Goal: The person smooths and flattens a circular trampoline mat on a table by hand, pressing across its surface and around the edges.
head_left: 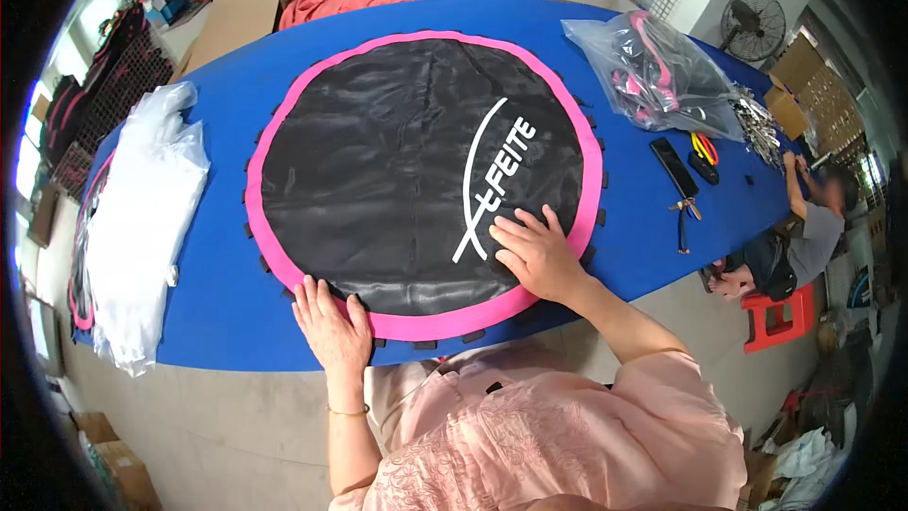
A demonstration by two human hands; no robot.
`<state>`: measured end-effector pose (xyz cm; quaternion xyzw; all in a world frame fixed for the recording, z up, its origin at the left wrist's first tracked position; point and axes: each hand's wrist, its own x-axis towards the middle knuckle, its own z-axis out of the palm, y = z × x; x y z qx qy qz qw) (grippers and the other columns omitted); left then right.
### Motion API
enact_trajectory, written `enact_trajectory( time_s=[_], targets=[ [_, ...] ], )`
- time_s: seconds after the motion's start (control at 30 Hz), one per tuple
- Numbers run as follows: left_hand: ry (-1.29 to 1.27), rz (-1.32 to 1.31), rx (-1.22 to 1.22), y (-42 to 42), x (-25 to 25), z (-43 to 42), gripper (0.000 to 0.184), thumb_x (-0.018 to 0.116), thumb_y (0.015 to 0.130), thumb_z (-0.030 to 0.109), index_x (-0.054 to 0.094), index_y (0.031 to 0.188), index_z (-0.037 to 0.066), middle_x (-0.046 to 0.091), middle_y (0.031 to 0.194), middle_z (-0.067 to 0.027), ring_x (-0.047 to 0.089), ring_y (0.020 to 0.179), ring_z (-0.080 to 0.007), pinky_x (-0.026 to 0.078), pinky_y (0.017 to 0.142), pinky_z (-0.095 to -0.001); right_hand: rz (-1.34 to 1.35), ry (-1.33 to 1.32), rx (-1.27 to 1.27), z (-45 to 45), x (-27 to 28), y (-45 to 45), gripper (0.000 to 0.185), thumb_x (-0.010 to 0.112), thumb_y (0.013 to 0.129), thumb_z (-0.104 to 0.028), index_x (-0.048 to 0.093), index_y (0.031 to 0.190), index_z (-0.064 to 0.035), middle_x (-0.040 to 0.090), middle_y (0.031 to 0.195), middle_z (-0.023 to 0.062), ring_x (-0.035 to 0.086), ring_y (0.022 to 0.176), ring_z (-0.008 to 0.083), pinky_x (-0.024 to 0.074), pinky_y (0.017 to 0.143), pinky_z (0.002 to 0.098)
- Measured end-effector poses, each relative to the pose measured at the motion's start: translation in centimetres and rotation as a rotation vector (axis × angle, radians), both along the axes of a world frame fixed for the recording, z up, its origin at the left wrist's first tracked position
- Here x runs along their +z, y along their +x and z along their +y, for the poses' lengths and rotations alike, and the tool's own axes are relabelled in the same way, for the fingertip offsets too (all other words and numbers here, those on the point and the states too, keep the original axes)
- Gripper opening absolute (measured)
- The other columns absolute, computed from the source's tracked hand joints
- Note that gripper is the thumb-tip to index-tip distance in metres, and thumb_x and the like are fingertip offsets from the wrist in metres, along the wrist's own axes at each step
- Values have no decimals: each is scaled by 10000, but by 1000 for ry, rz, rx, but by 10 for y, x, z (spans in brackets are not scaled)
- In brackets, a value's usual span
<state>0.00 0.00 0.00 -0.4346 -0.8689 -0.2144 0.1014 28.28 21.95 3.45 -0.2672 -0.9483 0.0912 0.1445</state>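
A round black trampoline mat (pixel 359 161) with a pink border and small dark tabs around its edge lies flat on the blue table. White "FEITE" lettering (pixel 511 153) and curved white lines are printed on its right part. At the mat's near-left edge, my left hand (pixel 333 329) rests palm down on the pink border, fingers out straight. My right hand (pixel 539 254) lies on the black fabric just below the lettering, its fingers spread. Neither hand grips anything; both only touch the mat.
White plastic bags (pixel 142 227) lie on the left of the blue table (pixel 222 322). To the right are a clear bag (pixel 653 76) of black and pink pieces, a phone (pixel 673 167), scissors (pixel 683 218) and metal parts (pixel 757 128). A seated person (pixel 813 237) works at the right end.
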Motion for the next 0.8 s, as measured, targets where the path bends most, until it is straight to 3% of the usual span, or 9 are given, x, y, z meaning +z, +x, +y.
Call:
enact_trajectory(
  time_s=[0.17, 0.4, 0.57, 0.67, 0.8],
  targets=[
    [1, 11, -9, 2, 5, 1, 561, 594, 981, 319, 556, 1366, -87, 497, 1515, -257, 388, 1470, -424, 260, 1233, -537, 18, 54, -3, -17, 3, 0, 476, 607, 1002, -322, 598, 1404, -66, 558, 1490, 119, 496, 1375, 367, 257, 1177, 630],
    [-48, 2, -65, 12, 20, -4, 566, 614, 980, 363, 582, 1343, -70, 562, 1437, -250, 469, 1390, -443, 332, 1175, -565, 42, 148, -11, 5, -6, 11, 509, 632, 975, -321, 570, 1424, -89, 557, 1494, 100, 509, 1372, 324, 279, 1177, 611],
    [-150, 16, -147, 57, 35, 0, 687, 563, 998, 483, 576, 1355, -105, 576, 1408, -269, 525, 1295, -434, 375, 1097, -593, 18, 140, -196, 49, -8, 28, 489, 615, 993, -305, 586, 1433, -92, 564, 1499, 129, 471, 1418, 379, 243, 1208, 609],
    [-191, 33, -169, 85, 32, 5, 729, 546, 999, 518, 581, 1338, -126, 580, 1388, -287, 530, 1268, -434, 376, 1103, -577, -26, 80, -295, 64, -7, 26, 479, 581, 1015, -326, 587, 1432, -90, 561, 1507, 110, 477, 1411, 376, 214, 1219, 602],
    [-216, 102, -277, 103, 35, 14, 741, 576, 981, 513, 583, 1285, -163, 596, 1295, -316, 563, 1136, -415, 438, 1002, -494, -26, 89, -187, 54, -6, -14, 474, 568, 1020, -331, 594, 1433, -100, 587, 1481, 108, 487, 1401, 377, 242, 1199, 611]
  ],
)
